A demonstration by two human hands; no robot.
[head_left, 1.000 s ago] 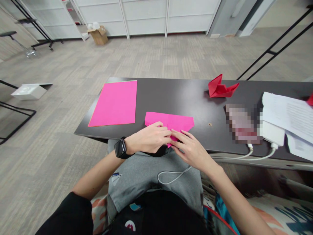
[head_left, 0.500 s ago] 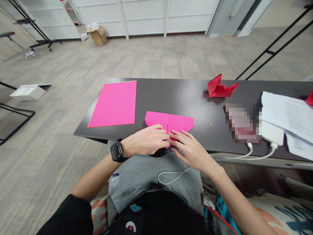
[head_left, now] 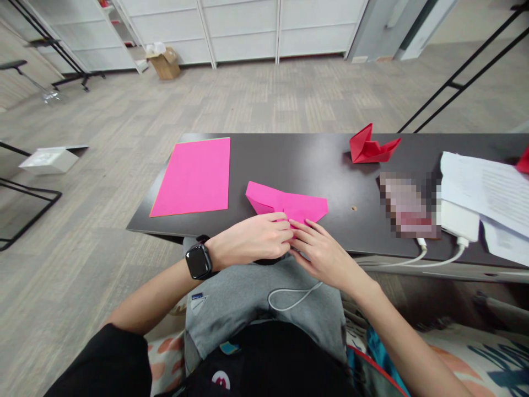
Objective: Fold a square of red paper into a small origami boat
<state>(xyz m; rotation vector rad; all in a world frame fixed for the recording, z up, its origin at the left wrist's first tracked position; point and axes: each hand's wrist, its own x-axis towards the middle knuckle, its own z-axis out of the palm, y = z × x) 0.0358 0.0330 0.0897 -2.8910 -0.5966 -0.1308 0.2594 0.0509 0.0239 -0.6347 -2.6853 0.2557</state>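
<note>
Left hand (head_left: 256,238), curled at near end of folded pink paper (head_left: 295,205); whether pinching, I cannot tell. Right hand (head_left: 322,251), loosely spread, fingertips on it. Paper: at table's (head_left: 281,160) near edge, seemingly part-folded, unfinished. Pink sheet (head_left: 193,176) beside, flat, unfolded. Farther: red folded shape (head_left: 370,150), apparently complete.

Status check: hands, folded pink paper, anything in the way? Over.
Left hand and right hand on folded pink paper. Hands hide its near part. Flat pink sheet left, red folded paper beyond, right; both apart.
</note>
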